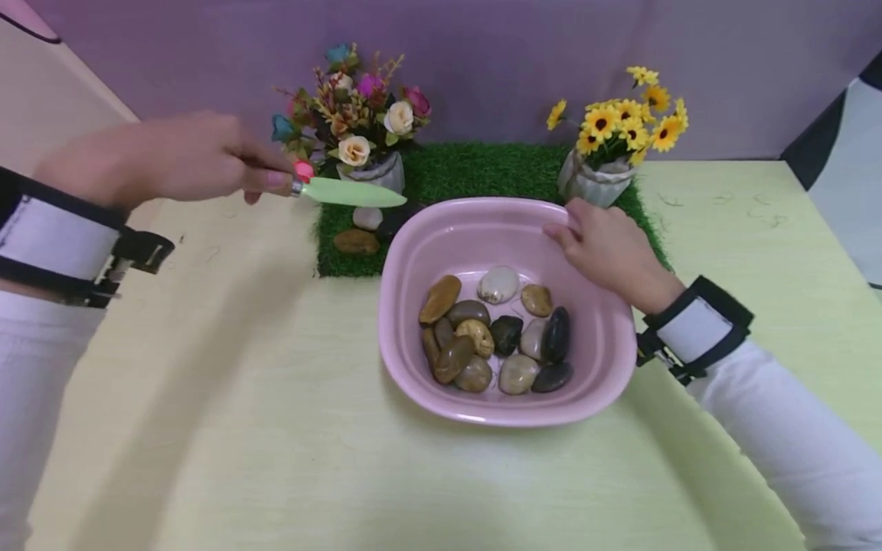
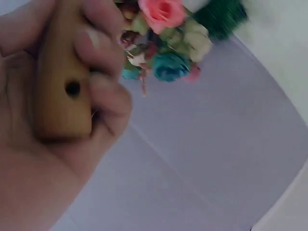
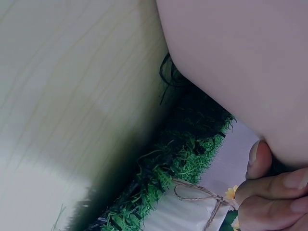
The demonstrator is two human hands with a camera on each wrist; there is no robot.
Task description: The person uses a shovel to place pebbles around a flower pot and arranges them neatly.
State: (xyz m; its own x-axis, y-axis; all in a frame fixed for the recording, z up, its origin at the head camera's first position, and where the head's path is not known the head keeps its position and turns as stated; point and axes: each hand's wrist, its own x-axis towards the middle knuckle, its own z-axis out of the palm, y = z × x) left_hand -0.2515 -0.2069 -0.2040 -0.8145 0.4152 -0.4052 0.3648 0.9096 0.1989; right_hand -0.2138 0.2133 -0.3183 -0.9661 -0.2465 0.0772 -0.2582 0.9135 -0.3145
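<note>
My left hand point(image 1: 200, 157) grips the wooden handle point(image 2: 65, 91) of a small garden trowel point(image 1: 354, 192), whose light green blade points right, above the grass mat's left side. A hole shows near the handle's end in the left wrist view. With my right hand point(image 1: 609, 249) I hold the far right rim of a pink plastic basin point(image 1: 508, 419), the fingers and thumb bent at its edge. Inside the basin lie several smooth stones point(image 1: 518, 373), brown, black, grey and whitish. The right wrist view shows the basin's outer wall point(image 3: 240, 57) beside the table and the mat.
Behind the basin lies a green artificial grass mat point(image 1: 475, 172). On it stand a pot of mixed flowers point(image 1: 365, 115) at left and a pot of yellow flowers point(image 1: 623, 130) at right. A brown stone point(image 1: 356, 242) and others sit at the mat's left. A purple wall point(image 1: 503, 84) rises behind.
</note>
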